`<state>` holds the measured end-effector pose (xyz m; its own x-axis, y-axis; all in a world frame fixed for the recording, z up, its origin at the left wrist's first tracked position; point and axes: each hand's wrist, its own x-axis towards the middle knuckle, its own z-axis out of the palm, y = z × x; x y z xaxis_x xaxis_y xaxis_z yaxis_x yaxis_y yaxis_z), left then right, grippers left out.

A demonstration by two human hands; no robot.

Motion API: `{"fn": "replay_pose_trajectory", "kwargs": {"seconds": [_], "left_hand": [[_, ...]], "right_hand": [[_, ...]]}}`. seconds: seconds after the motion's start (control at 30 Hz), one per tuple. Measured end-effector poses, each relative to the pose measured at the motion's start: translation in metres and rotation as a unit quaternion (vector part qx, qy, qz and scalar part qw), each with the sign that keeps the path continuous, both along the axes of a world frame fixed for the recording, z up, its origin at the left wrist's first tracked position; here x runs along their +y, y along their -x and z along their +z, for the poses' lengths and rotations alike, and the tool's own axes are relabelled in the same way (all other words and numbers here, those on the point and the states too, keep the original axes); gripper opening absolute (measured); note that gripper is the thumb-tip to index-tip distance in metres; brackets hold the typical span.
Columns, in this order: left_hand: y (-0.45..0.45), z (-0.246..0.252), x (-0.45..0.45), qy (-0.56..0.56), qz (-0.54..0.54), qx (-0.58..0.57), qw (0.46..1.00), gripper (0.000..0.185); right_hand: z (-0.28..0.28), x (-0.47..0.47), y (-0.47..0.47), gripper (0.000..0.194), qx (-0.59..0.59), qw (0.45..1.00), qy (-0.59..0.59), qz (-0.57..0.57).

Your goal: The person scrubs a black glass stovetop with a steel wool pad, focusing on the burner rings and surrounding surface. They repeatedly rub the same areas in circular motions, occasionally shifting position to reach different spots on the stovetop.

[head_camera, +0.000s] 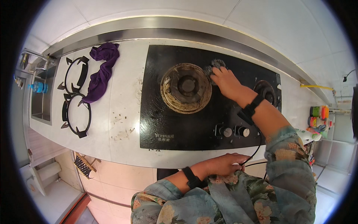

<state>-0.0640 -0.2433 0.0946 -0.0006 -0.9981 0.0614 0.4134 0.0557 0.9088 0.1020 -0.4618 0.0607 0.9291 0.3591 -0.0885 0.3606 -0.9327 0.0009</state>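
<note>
My right hand [226, 81] presses a grey steel wool scrubber [218, 63] onto the black glass gas hob [159, 117], just right of the large burner [186, 86]. That burner is stained brown and its pan support is off. A smaller burner [264, 91] lies partly behind my right forearm. Near the counter's front edge, my left hand [230, 163] pinches a thin black cable [255, 152] that runs up towards my right wrist. Two control knobs [227, 132] sit at the hob's front.
Two black pan supports [90, 116] and a crumpled purple cloth [105, 75] lie on the white counter [123, 100], left of the hob. Dark crumbs are scattered nearby. Beyond stands a sink [42, 103] with a blue bottle [39, 87]. Several bottles [314, 111] line the right end.
</note>
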Motion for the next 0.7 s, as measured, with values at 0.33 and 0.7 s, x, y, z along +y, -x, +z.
{"fn": "replay_pose_trajectory", "kwargs": {"seconds": [0.33,0.7], "left_hand": [[0.005,0.000,-0.008,0.006,0.011,0.021,1.000,0.029],[0.016,0.001,-0.010,0.029,0.020,0.002,0.999,0.040]], "right_hand": [[-0.018,-0.007,-0.024,0.033,-0.058,0.995,-0.078,-0.025],[-0.012,0.001,-0.013,0.033,-0.048,0.998,-0.022,-0.023]]}}
